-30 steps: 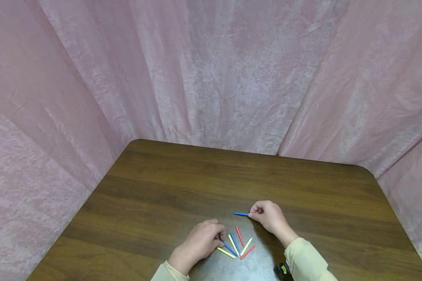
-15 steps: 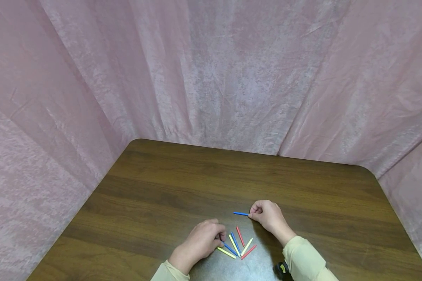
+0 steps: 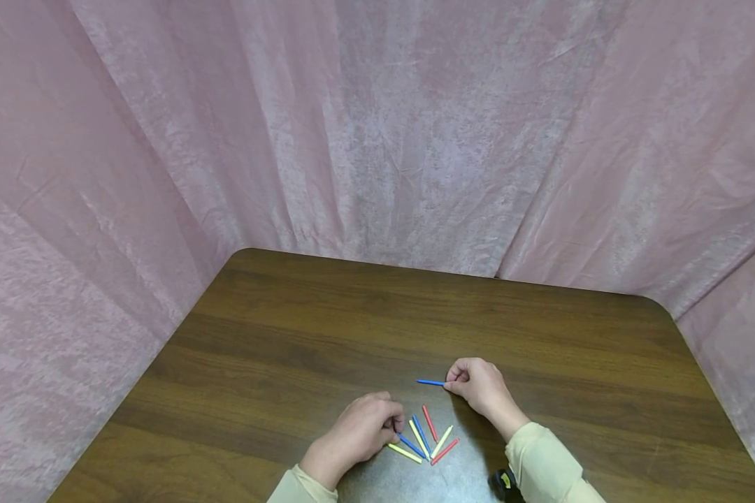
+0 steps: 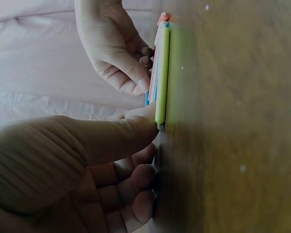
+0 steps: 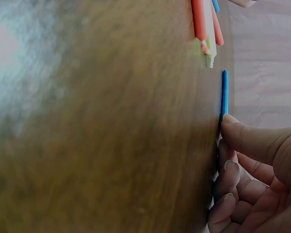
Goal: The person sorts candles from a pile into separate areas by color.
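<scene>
Thin coloured sticks, crayon-like, lie in a fan on the table in the head view. My left hand [image 3: 363, 427] is at the fan's left side, thumb and fingers pinching the outer end of a blue stick [image 3: 412, 446]. Just below that lies a yellow stick [image 3: 405, 453], close to the thumb in the left wrist view. Beyond the fan, my right hand [image 3: 482, 388] pinches the right end of another blue stick [image 3: 430, 382], which points left, low over or on the table. Its other fingers curl beneath, as the right wrist view shows.
Within the fan are a second yellow stick [image 3: 418, 438], a third blue stick [image 3: 421, 433], a red stick [image 3: 429, 423], a pale yellow stick [image 3: 442, 441] and a lower red stick [image 3: 444, 451]. Pink curtains [image 3: 415, 140] hang behind the brown wooden table [image 3: 289, 314].
</scene>
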`<state>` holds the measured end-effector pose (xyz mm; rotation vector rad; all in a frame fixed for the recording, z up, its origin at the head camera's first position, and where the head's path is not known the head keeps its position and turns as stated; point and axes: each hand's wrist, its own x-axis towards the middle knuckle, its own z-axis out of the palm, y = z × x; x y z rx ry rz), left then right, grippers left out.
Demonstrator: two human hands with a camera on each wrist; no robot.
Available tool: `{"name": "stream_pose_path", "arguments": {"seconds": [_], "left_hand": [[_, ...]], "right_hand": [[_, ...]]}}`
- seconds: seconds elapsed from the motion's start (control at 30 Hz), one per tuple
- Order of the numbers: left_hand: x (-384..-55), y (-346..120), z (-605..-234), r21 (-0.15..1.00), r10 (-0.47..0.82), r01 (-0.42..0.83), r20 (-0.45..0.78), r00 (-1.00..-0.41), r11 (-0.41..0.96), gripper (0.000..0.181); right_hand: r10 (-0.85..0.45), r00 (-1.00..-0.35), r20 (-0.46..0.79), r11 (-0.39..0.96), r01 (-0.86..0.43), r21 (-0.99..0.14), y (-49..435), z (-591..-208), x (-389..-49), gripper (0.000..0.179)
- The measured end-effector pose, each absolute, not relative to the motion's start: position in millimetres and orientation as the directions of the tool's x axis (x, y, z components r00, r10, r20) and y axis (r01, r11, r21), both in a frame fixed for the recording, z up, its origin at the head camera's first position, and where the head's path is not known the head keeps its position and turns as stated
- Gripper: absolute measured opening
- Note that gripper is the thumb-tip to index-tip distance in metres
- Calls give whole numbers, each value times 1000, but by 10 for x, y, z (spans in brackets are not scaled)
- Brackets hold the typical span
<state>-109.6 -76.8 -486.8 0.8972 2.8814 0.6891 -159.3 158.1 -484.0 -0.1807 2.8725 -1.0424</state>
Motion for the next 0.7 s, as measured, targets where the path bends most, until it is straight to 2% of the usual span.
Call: {"name": "stream_pose_path", "arguments": {"seconds": [0.7], "left_hand": [[-1122,-792,-4885,430,574,545,74,-816,720,23]], "right_hand": [[-113,-992,-50,738,-50,-673,1600,-4839,-1585,19]]}}
